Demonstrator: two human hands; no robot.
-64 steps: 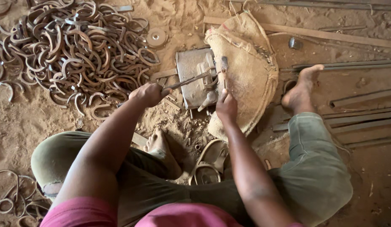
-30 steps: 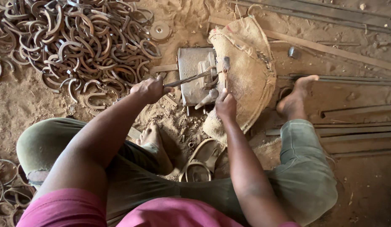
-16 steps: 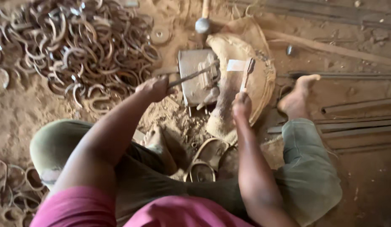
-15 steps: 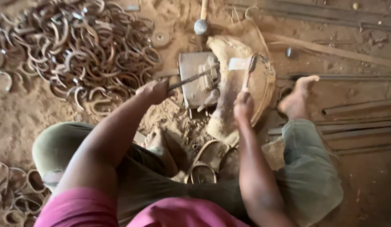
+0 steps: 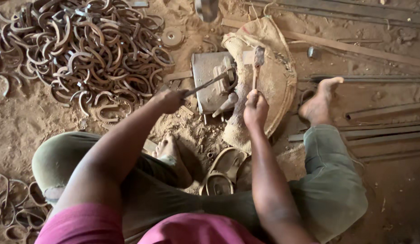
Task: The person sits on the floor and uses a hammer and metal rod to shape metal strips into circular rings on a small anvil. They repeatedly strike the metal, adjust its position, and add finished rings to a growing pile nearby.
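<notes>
Sandy floor (image 5: 24, 122): loose tan earth under you, gritty and littered with scraps.
Curved iron heap (image 5: 83, 58): rusty brown U-shaped pieces piled well off to the far left of your left hand.
Burlap sack (image 5: 277, 77): coarse, pale, rounded pad lying just beyond your right hand, beside the block.
Metal block (image 5: 210, 81): flat grey square plate, dusty, just ahead of both hands, with the workpiece (image 5: 224, 74) resting on it.
Long bars (image 5: 381, 79): straight dark strips on the floor, well right of your right hand.
Sandals (image 5: 223, 169): worn pair near your folded legs, behind both hands.
Left hand (image 5: 169, 100): your fist is wrapped tight round the handles of the tongs (image 5: 205, 85), thin grey rods that run up and right from your grip to the workpiece.
Right hand (image 5: 256, 108): your fingers are clenched on the wooden shaft of the hammer (image 5: 258, 58); its head stands straight above your fist, raised over the sack.
Change: half a second ago the hammer leaned right; now it is nearly upright, and the view has dropped so the tool at the top edge is cut off.
</notes>
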